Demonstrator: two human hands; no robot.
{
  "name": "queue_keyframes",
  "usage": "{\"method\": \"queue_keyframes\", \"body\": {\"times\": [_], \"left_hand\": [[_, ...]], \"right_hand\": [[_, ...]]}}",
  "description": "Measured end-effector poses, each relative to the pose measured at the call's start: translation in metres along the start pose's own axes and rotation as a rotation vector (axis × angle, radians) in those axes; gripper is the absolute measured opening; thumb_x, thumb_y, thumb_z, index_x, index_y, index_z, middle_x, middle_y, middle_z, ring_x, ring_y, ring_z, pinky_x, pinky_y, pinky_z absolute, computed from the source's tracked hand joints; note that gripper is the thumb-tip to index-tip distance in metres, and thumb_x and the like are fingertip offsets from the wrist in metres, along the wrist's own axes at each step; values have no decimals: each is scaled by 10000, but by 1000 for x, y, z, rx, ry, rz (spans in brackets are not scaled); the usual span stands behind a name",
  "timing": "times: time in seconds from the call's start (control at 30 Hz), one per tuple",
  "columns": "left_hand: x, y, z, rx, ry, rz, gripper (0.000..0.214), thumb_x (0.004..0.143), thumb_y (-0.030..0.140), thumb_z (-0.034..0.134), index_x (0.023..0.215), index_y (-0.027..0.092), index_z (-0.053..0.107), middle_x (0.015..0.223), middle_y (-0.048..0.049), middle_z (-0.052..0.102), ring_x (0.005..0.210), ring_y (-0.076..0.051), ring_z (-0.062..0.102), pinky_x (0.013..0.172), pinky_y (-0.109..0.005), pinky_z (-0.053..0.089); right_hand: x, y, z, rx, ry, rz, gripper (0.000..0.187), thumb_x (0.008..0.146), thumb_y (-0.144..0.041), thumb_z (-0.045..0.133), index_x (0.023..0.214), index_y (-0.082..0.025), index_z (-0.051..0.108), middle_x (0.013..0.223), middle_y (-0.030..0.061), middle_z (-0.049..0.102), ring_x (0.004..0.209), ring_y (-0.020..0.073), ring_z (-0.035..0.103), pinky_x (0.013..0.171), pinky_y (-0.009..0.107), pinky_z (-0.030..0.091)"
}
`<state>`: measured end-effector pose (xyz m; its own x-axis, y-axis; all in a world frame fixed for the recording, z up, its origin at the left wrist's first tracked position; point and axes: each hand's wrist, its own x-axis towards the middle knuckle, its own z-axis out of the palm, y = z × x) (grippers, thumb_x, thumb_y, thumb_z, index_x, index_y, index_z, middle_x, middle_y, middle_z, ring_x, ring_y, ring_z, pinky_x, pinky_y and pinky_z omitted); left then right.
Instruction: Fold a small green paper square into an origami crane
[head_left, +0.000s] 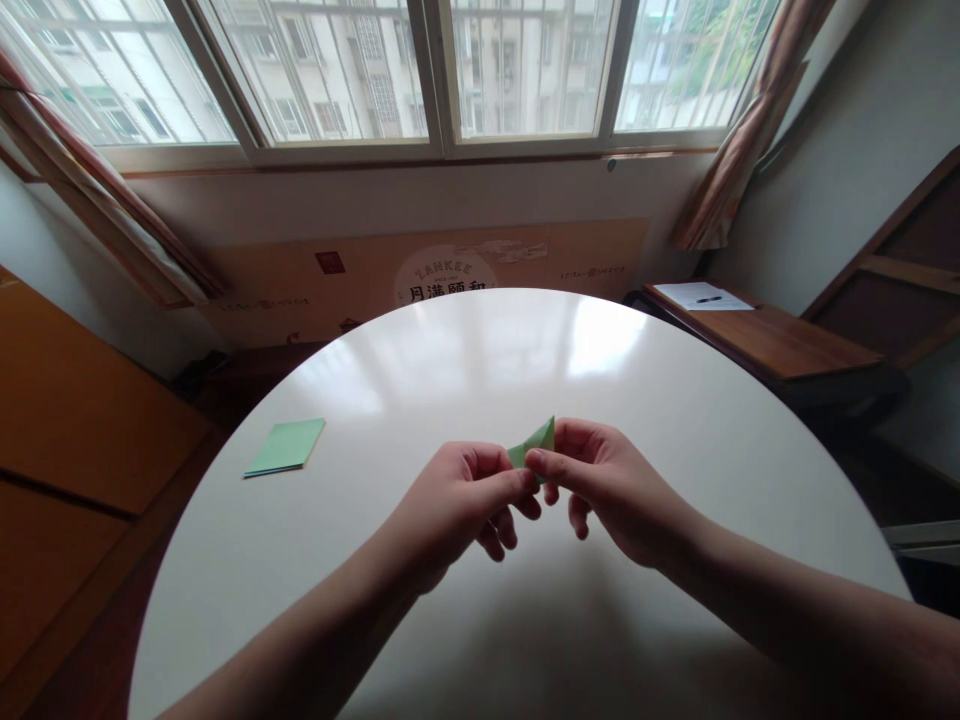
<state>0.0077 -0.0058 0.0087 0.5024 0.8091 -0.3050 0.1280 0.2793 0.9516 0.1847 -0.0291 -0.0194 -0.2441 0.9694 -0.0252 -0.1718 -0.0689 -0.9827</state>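
Small green paper [541, 438], folded, thin, creased, one sharp corner pointing up; held above the white table, far from its curved edge. Left hand [461, 495] pinches its left side, thumb on near face; right hand [611, 475] pinches its right side, thumb and forefinger; other fingers of both loosely curled. Hands close together, broad stretch of table [750, 470] to either side and ahead, up to the rounded far rim. Surface smooth, glossy, window glare on it. Paper stack [285, 446], green on top, squarish, flat, well left of the hands, nearer the left rim. Past right rim: brown wooden desk [821, 345], white sheet [686, 294] and dark pen [709, 299] on it. Behind: printed tan panel [300, 290], fabric curtains [739, 170], framed window [439, 80].
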Motion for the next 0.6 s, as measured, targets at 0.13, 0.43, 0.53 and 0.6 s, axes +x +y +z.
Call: {"method": "queue_keyframes", "body": {"times": [0.13, 0.43, 0.53, 0.6], "left_hand": [[0, -2, 4, 79, 22, 21, 246, 762, 335, 738, 670, 125, 649, 595, -18, 634, 416, -88, 536, 374, -171, 422], [1, -2, 4, 102, 25, 60, 256, 815, 344, 699, 701, 118, 660, 631, -17, 637, 452, -85, 545, 398, -173, 444], [1, -3, 4, 92, 23, 58, 239, 815, 325, 699, 711, 113, 658, 653, -21, 648, 454, -82, 549, 403, -173, 449], [0, -4, 5, 83, 21, 54, 233, 816, 319, 698, 723, 108, 660, 659, -24, 651, 455, -81, 552, 405, -173, 451]], "right_hand": [[0, 0, 1, -9, 12, 16, 248, 798, -396, 770, 780, -165, 679, 707, 38, 659, 653, 152, 580, 396, 166, 392], [0, 2, 3, 133, 53, 58, 239, 812, -387, 745, 753, -166, 677, 693, 18, 615, 628, 133, 556, 394, 168, 348], [0, 3, 2, 181, 83, 67, 230, 810, -386, 754, 776, -171, 677, 721, 14, 622, 616, 123, 554, 399, 169, 337], [1, 2, 3, 203, 122, 74, 226, 798, -377, 770, 776, -173, 676, 723, 7, 619, 599, 108, 535, 397, 164, 314]]}}
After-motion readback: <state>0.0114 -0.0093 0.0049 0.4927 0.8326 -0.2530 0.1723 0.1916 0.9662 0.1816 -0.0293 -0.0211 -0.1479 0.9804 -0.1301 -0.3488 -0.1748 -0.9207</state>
